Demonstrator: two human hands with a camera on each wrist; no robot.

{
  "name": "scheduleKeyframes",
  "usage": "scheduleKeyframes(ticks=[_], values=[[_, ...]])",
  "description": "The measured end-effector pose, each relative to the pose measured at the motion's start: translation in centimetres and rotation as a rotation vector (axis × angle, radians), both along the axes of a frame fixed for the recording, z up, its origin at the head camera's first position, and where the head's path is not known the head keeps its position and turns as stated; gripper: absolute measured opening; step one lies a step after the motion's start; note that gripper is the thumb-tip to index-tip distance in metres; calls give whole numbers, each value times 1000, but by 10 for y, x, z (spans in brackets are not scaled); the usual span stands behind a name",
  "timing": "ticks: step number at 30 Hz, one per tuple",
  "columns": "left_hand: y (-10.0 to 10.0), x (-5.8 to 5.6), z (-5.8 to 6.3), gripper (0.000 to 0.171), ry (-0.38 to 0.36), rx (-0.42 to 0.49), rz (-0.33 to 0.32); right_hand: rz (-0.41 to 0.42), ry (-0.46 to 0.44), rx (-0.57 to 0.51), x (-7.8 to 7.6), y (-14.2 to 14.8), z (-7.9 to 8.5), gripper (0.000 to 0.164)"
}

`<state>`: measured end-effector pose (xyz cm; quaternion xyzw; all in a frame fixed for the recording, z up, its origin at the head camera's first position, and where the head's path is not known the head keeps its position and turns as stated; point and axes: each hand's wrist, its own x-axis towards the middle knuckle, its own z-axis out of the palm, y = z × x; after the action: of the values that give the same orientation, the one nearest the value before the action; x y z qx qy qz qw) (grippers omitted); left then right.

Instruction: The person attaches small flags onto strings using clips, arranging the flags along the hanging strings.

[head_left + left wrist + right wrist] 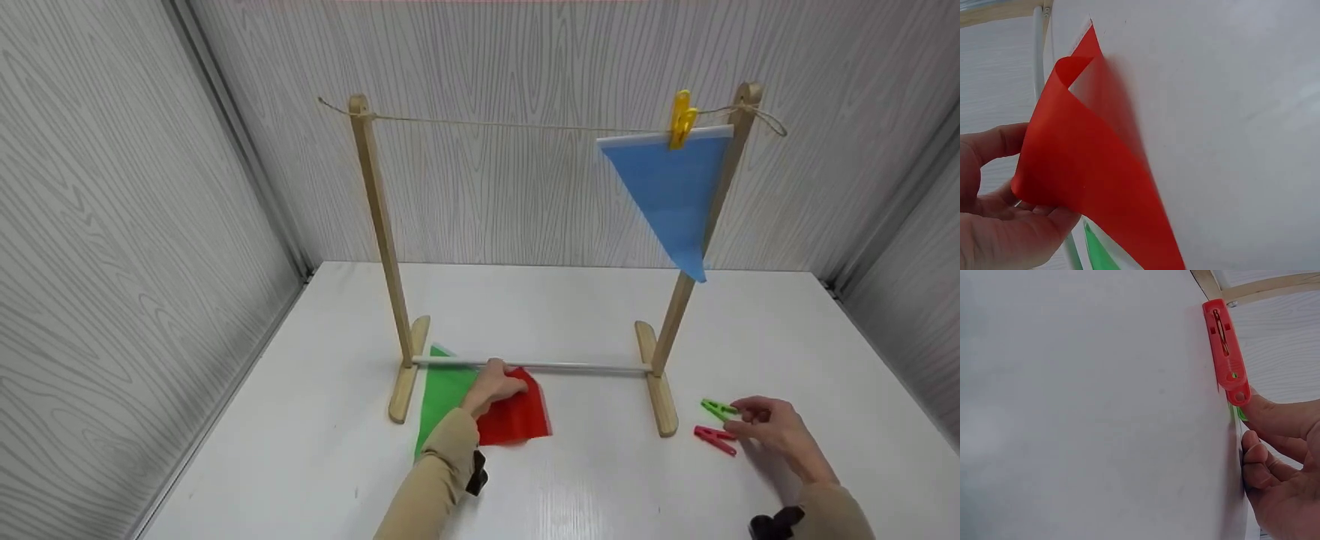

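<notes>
A red pennant (517, 416) lies on the table, partly over a green pennant (442, 397). My left hand (495, 386) grips the red one by its edge; in the left wrist view the cloth (1084, 157) bends up between thumb and fingers. On the right, my right hand (776, 431) has thumb and forefinger at the handle ends of a green clothespin (718, 409), pinching it. Just in front lies a red clothespin (716, 439), which mostly hides the green one in the right wrist view. A blue pennant (667, 184) hangs from the string under a yellow clothespin (682, 120).
Two wooden posts (382, 225) hold up the string (517, 124). A white rod (577, 367) joins their feet, crossing low over the table just beyond my left hand. The right foot (660, 397) stands between my hands. Grey wood-grain panels (480, 195) enclose the white table.
</notes>
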<state>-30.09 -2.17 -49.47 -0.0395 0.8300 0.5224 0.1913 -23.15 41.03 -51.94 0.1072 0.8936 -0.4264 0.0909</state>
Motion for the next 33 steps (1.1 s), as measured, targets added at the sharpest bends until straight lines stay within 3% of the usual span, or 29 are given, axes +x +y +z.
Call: scheduleKeyframes(ticks=[6,11,18,23,28,33], values=[[-4,0,0,38,-11,5,8,10,8,-7,4,0,-2,57],[-7,-1,-1,39,5,63,-3,0,-13,-15,4,0,-1,58],[-18,-3,-2,37,148,47,-69,-3,-15,-38,1,0,2,59],[-23,-4,-3,39,205,45,-73,-39,-6,-67,4,-1,3,61],[-25,-5,-4,38,246,68,-78,-88,28,-151,7,-2,1,67],[-26,-7,-5,29,329,112,-105,-143,90,-320,9,-2,1,66]])
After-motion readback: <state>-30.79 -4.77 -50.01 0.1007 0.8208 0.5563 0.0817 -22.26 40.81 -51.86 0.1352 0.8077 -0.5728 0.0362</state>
